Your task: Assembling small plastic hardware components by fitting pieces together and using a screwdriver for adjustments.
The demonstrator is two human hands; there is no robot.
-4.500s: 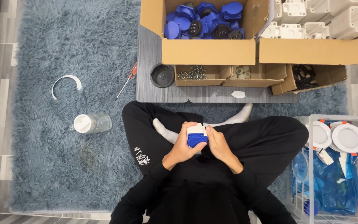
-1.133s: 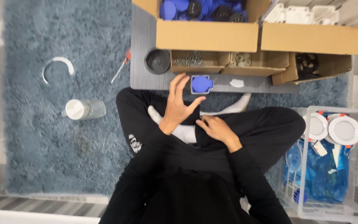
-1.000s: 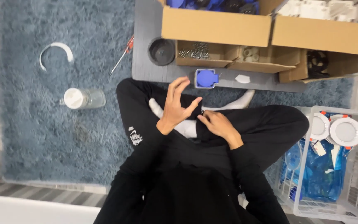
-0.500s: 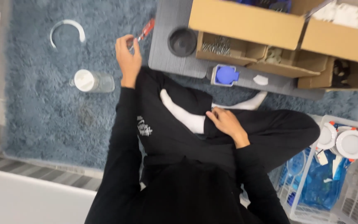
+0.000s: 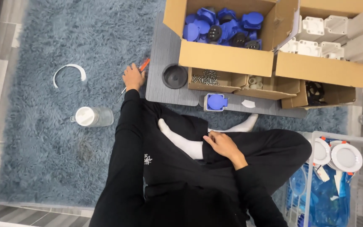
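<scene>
Legs crossed on shaggy blue-grey rug (image 5: 43, 168), person seated, black clothing, white socks. Right hand (image 5: 221, 145) rests on the lap, fingers loosely curled, holding nothing. Clear plastic bottle (image 5: 92, 116) lies on its side on the rug to the left. Left hand (image 5: 133, 77) is stretched out to the rug's edge beside the grey mat (image 5: 164, 63), fingers closing on the screwdriver (image 5: 136, 73), orange handle pointing away, thin shaft running back under the hand; whether the grip is fully clenched cannot be told. Judgement: tool is light, stiff, slim; best taken at the handle, not the shaft. Blue socket (image 5: 216, 102) sits on the mat's near edge, black round cap (image 5: 175, 76) to its left. Beyond: low tray of screws (image 5: 206, 77), cardboard box of blue parts (image 5: 223, 29), box of white housings (image 5: 337, 38).
</scene>
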